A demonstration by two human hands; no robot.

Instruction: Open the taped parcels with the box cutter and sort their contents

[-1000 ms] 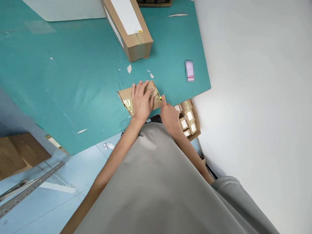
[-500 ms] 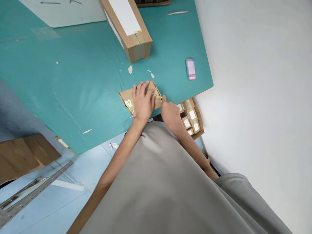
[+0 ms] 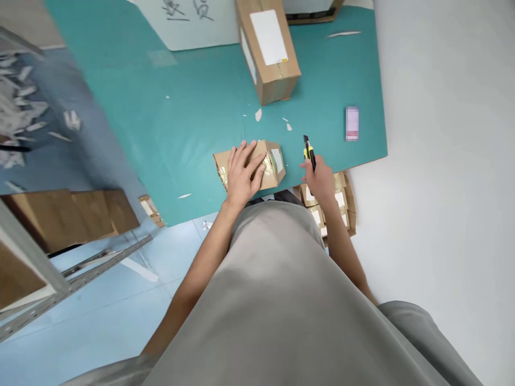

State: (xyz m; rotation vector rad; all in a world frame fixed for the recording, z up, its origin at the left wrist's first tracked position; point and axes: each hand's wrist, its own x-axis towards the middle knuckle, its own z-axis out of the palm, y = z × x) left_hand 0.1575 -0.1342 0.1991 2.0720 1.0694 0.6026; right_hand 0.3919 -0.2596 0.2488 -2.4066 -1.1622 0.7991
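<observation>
At a green table, the left hand splays over a carton; to its right, the right hand grips a cutter.

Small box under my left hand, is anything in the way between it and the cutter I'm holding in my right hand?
Nothing visible does: green table top lies between the cutter in your right hand and the labelled end of the small box. The paper scraps lie off that line, toward the larger box.

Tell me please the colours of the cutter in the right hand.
The cutter is yellow and black, shown best in the head view.
</observation>
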